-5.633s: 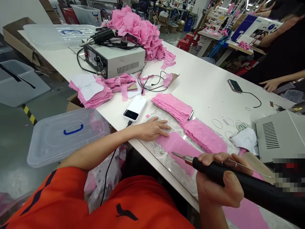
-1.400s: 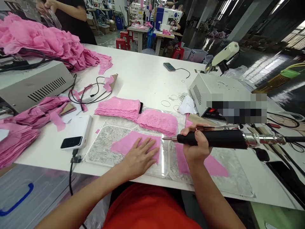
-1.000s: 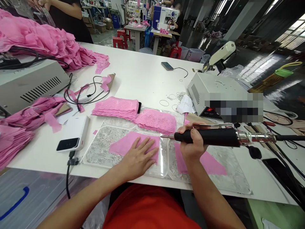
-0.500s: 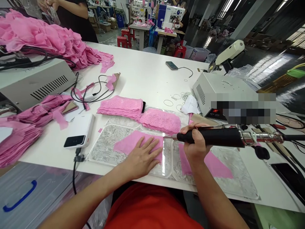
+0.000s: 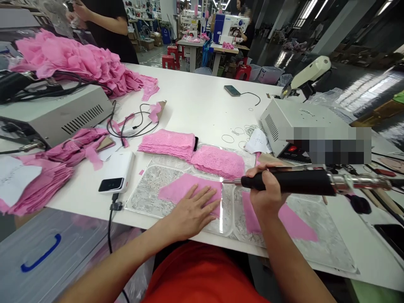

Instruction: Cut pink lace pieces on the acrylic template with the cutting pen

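Note:
My left hand [image 5: 192, 213] lies flat with fingers spread on a pink fabric piece [image 5: 176, 188], which rests on a clear-edged, grey-patterned board [image 5: 142, 191]. In my right hand [image 5: 268, 191] is a black-handled tool [image 5: 296, 182] with a thin metal tip, held level. Its tip points left and meets the right edge of that fabric; whether it presses down I cannot tell. Under my right wrist another pink piece [image 5: 298, 223] lies on a second patterned board [image 5: 331, 244], partly hidden by the arm. Behind the boards sit two stacks of pink lace-textured pieces, one left [image 5: 168, 143] and one right [image 5: 217, 162].
A white power bank [image 5: 118, 172] with a cable stands left of the boards. Grey vented boxes flank the table, left [image 5: 59, 115] and right [image 5: 299, 118]. A pink fabric heap [image 5: 75, 59] covers the back left. Beyond it stands another person [image 5: 109, 25]. A phone [image 5: 232, 90] lies farther back.
The whole view has shifted, so everything appears a little farther right and slightly lower. Both hands, the fabric and the tool keep nearly the same places relative to each other.

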Demonstrator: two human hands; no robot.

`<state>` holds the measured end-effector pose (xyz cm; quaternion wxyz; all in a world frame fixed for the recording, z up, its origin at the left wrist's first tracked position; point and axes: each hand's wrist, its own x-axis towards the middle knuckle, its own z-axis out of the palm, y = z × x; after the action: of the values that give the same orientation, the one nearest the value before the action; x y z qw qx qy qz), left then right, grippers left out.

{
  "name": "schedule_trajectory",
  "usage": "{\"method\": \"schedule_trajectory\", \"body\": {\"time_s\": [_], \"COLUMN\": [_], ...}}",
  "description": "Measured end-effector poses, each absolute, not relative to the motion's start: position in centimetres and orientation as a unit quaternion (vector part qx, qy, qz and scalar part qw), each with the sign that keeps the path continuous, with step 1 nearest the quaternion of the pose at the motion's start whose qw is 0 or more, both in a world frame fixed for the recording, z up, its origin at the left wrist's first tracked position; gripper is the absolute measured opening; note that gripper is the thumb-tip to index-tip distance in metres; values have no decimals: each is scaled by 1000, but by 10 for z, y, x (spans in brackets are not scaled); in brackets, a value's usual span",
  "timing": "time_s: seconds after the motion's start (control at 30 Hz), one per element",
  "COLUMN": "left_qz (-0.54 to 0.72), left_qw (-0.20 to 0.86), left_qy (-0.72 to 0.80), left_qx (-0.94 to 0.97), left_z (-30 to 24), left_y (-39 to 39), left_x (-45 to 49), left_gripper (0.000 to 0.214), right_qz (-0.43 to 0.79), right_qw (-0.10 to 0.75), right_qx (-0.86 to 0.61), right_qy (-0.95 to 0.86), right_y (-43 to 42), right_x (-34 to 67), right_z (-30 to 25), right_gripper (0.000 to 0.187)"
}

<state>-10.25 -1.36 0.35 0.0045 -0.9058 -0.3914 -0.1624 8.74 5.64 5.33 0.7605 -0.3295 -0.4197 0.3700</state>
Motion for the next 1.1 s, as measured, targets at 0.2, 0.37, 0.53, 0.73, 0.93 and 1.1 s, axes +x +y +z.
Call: {"method": "schedule_trajectory", "body": {"time_s": [0.2,0.37,0.53,0.73,0.93,1.1], "left_qz": [-197,-213,-234,-255,-246,-246], "left_qw": [52,65,71,75,69,71], "left_qy": [-512,-550,-553,-550,-553,-554], "left_qx": [-834,-805,-796,-792,-793,-792], "left_z": [0,-10,-16,-18,-16,-16], "left_y": [-31,-43,-46,-45,-46,-45], "left_x": [-136,-149,-146,-146,-145,-145], "left_gripper": [36,32,32,33,33,33], "right_qz": [384,428,449,451,455,451], "right_qw": [765,740,721,716,712,709], "right_qx": [-296,-276,-271,-264,-269,-272], "right_qy": [-425,-440,-453,-463,-462,-470], "right_y": [59,64,70,74,74,76], "right_x": [66,28,0,-13,-14,-13], "right_z": [65,62,54,49,46,44], "right_gripper": [13,13,13,13,15,14]}}
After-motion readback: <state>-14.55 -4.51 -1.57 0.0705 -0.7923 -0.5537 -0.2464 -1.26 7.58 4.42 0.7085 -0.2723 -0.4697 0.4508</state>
